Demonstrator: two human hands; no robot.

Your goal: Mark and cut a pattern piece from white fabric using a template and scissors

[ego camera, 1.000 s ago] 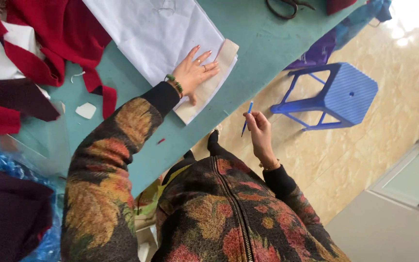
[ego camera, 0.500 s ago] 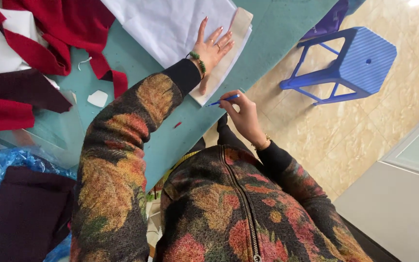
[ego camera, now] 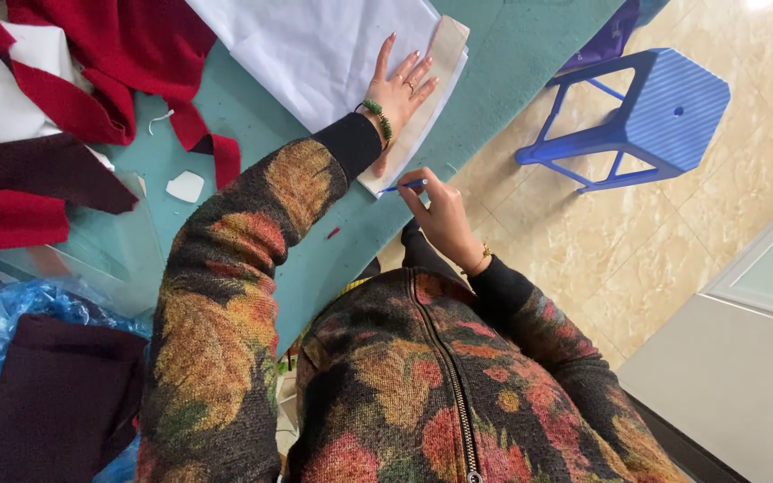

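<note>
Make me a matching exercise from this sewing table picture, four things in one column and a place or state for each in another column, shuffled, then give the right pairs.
Things:
1. left hand
2. right hand
3. blue stool
4. red fabric

Places or states:
A. stands on the tiled floor beside the table
B. pressed flat on the paper pattern piece
C. heaped at the far side of the teal table
D. holds a blue pen at the pattern's end

Pairs: 1-B, 2-D, 3-A, 4-C
</note>
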